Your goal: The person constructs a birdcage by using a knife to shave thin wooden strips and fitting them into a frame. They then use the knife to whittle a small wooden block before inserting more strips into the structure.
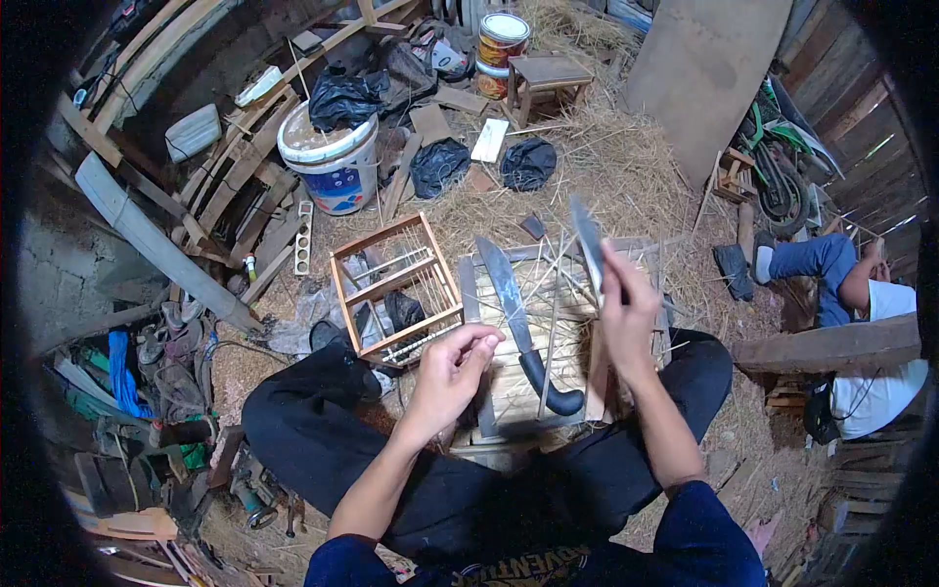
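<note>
My right hand [629, 311] is closed around a knife, its grey blade [586, 230] pointing up and away from me. My left hand [454, 367] is closed in a pinch; whatever may be between thumb and finger is too small to make out. Between my hands a machete [507, 289] with a curved black handle [548, 383] lies on a low slatted wooden bench [509, 403]. Thin bamboo sticks [550, 354] lie across the bench beside the machete. Just left of it stands a small wooden cage frame [364, 292] with thin bars, near my left hand.
A large white bucket [337, 176] stands at the back left, with black plastic bags [439, 167] nearby. Behind are paint cans [503, 39] and a small wooden stool [548, 73]. Straw covers the floor. Another person [836, 274] sits at the right, behind a wooden beam [831, 343].
</note>
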Action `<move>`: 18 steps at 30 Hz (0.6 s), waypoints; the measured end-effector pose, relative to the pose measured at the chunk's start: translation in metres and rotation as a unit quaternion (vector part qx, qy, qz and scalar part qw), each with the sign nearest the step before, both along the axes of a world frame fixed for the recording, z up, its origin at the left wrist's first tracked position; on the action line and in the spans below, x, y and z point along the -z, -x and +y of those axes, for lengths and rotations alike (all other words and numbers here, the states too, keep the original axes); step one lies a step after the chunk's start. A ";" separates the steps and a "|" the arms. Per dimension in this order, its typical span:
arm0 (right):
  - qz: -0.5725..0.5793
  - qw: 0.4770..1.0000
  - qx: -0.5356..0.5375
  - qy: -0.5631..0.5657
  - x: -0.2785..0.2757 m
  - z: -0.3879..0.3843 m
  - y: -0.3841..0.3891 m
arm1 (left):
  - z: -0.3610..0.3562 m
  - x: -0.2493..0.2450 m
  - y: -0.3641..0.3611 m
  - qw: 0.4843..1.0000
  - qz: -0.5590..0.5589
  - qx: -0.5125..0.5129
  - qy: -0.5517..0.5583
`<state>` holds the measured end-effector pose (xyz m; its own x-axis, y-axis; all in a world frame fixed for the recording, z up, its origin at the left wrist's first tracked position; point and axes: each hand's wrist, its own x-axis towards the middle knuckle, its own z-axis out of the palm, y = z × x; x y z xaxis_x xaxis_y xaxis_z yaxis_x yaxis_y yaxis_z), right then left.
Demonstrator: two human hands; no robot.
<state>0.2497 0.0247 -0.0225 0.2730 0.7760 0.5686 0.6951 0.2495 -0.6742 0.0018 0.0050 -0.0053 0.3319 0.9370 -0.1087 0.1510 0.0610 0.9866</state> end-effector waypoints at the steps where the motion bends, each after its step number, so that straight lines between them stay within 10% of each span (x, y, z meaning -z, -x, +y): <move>1: -0.014 0.999 -0.045 0.012 0.001 -0.006 0.007 | 0.001 0.001 0.001 1.000 0.006 0.003 0.001; 6: -0.106 0.983 -0.134 0.064 0.006 -0.031 0.030 | 0.004 0.006 0.000 0.999 0.007 -0.015 -0.029; 9: -0.022 0.999 -0.014 -0.038 0.003 0.002 -0.006 | 0.001 0.000 0.001 0.996 0.076 -0.019 -0.047; 15: -0.088 0.978 -0.184 0.052 0.002 -0.038 0.041 | 0.006 0.004 0.000 0.990 0.085 -0.057 -0.093; 18: -0.032 0.995 -0.079 0.042 0.010 -0.017 0.013 | 0.003 0.005 -0.001 0.988 0.087 -0.063 -0.107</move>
